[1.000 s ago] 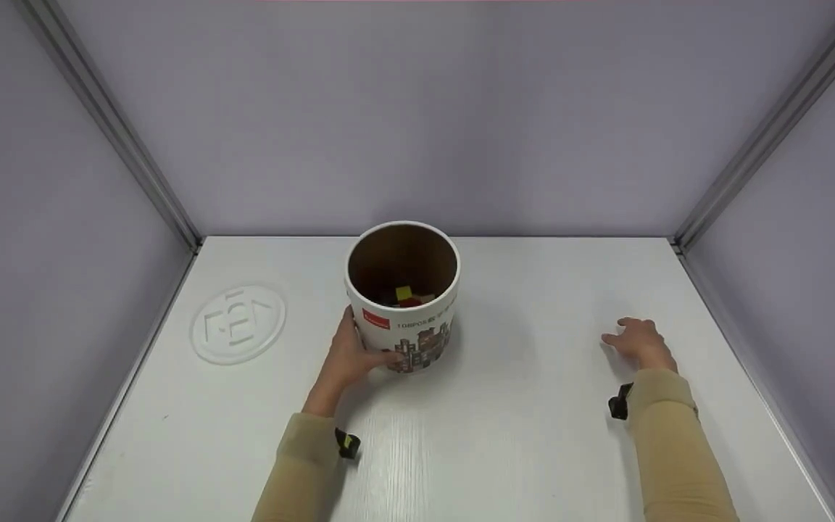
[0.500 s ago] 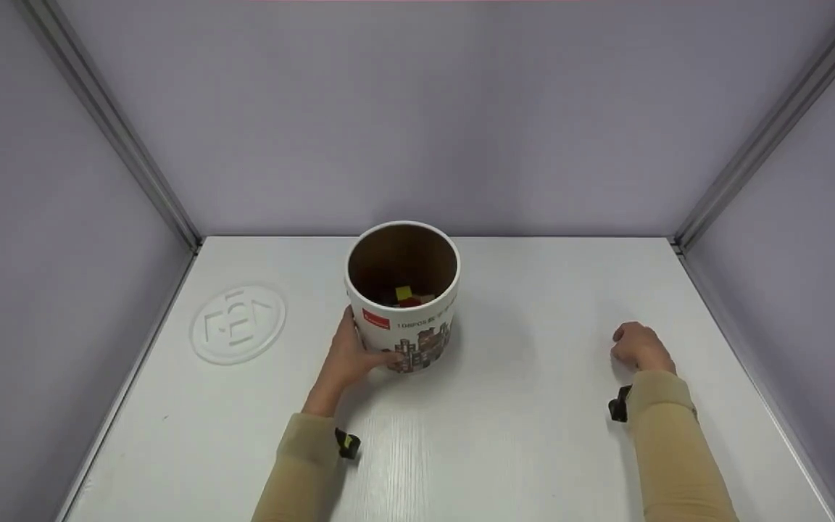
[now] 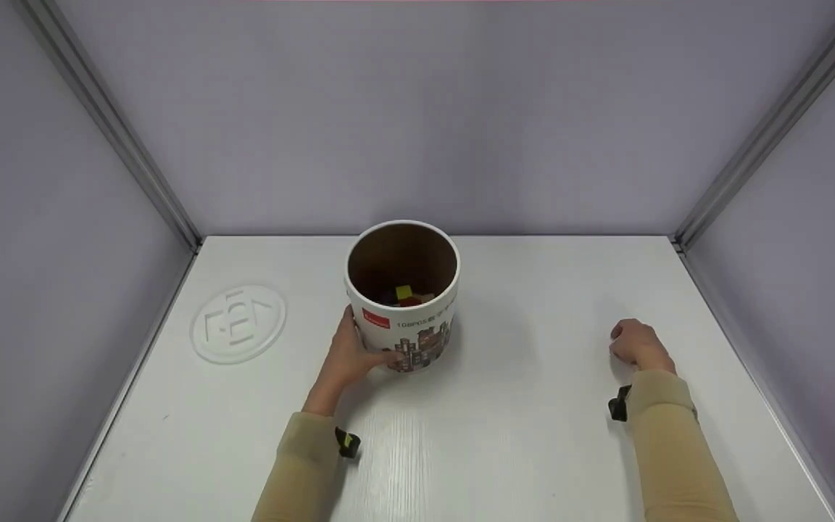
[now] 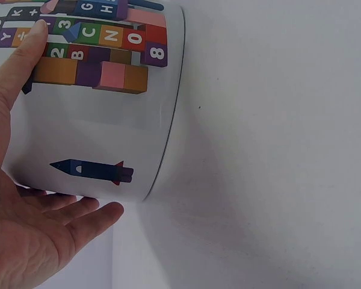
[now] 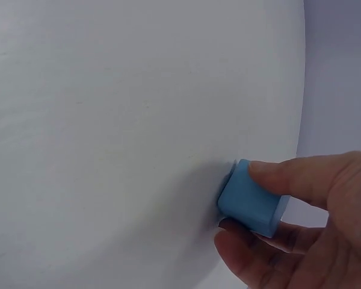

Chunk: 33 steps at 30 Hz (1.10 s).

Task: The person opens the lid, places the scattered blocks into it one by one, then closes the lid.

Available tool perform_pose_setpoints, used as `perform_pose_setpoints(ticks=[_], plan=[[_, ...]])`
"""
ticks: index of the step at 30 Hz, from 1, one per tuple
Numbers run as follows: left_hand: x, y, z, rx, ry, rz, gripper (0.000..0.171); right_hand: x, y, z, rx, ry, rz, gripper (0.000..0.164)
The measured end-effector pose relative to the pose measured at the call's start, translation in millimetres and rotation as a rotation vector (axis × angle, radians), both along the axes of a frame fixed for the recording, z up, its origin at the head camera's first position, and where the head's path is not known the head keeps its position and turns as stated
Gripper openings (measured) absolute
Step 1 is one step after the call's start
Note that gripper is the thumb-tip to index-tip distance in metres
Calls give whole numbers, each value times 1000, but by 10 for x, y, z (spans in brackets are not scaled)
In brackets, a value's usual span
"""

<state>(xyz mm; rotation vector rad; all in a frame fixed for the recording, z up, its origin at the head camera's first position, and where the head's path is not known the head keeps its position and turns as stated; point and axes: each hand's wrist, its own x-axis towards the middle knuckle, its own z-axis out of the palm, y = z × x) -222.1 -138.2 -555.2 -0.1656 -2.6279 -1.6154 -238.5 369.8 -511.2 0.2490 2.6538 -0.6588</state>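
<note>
A white round bucket (image 3: 377, 339) printed with letter and number blocks stands open-topped near the table's back edge. Small coloured blocks, a yellow one (image 3: 404, 292) among them, lie at its bottom. My left hand (image 3: 349, 355) holds the bucket's left side, thumb across the printed front and fingers round behind. In the left wrist view the thumb lies over the block picture on the bucket wall. Over to the right, my right hand (image 3: 636, 344) pinches a light-blue block (image 5: 251, 201) between thumb and fingers, low at the table. From the head, that block is hidden by the hand.
A round raised emblem (image 3: 238, 323) marks the white table (image 3: 490, 435) on the left. Grey-lilac panels (image 3: 417, 116) enclose the table at the back and both sides. A small black device (image 3: 348, 443) sits at each wrist.
My right hand's fingers, spread out a second ago, have curled in, and they now pinch the light-blue block. The left hand and the bucket stay in place.
</note>
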Motion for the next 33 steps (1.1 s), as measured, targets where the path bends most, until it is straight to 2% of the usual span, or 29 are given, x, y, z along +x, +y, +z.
perform_pose_setpoints(ticks=[5,10,19,26,33], plan=[[-2,-4,-3,9,-3,0,129,-33,-53,39,22,56,32,34],[11,-6,0,17,-6,-1,131,-82,-189,145,17,163,86,33],[19,5,11,38,-23,-2,126,-107,-558,549,-32,376,151,33],[11,5,1,34,-13,-1,124,-36,-880,850,-100,481,192,34],[10,-6,-14,21,7,-5,125,32,-1250,1064,-193,567,253,34]])
